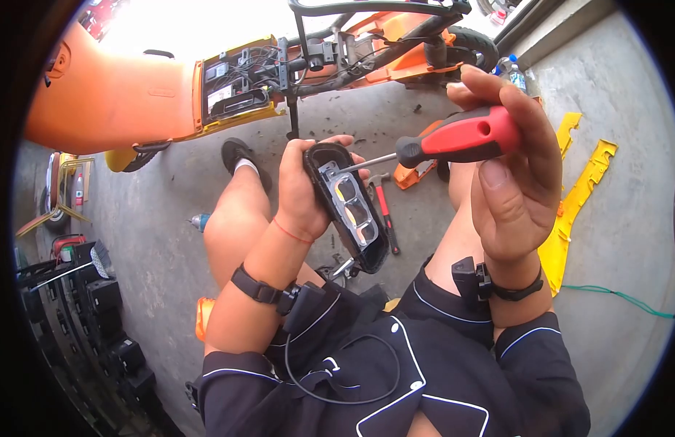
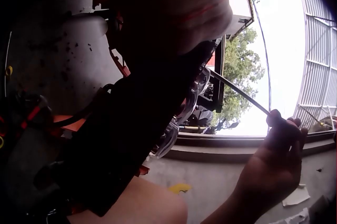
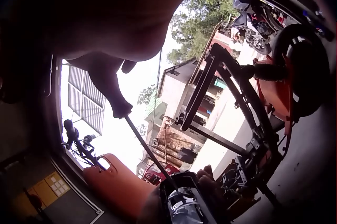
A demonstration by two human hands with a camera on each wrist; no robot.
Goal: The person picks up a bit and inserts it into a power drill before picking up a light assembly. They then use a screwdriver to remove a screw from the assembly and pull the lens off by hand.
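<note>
My left hand (image 1: pixel 297 193) grips a long lamp unit by its black housing (image 1: pixel 374 255), tilted above the knees. Its clear lens (image 1: pixel 356 211), with several rounded sections, faces up. In my right hand (image 1: pixel 523 197) is a screwdriver with a red and black handle (image 1: pixel 468 135). The handle's butt lies against the fingers, with the thumb below it. The metal shaft (image 3: pixel 150 148) slants down to the lamp's far end, and its tip meets the unit near the top of the lens. Most of the housing is dark in the left wrist view.
An orange scooter (image 1: pixel 133 95), partly stripped, stands ahead with wiring and frame exposed. A red-handled hammer (image 1: pixel 383 211) lies on the floor between the legs. Yellow panels (image 1: pixel 570 226) and a green cord (image 1: pixel 621 293) lie right, bottles (image 1: pixel 516 76) beyond. Black boxes (image 1: pixel 104 306) stand at left.
</note>
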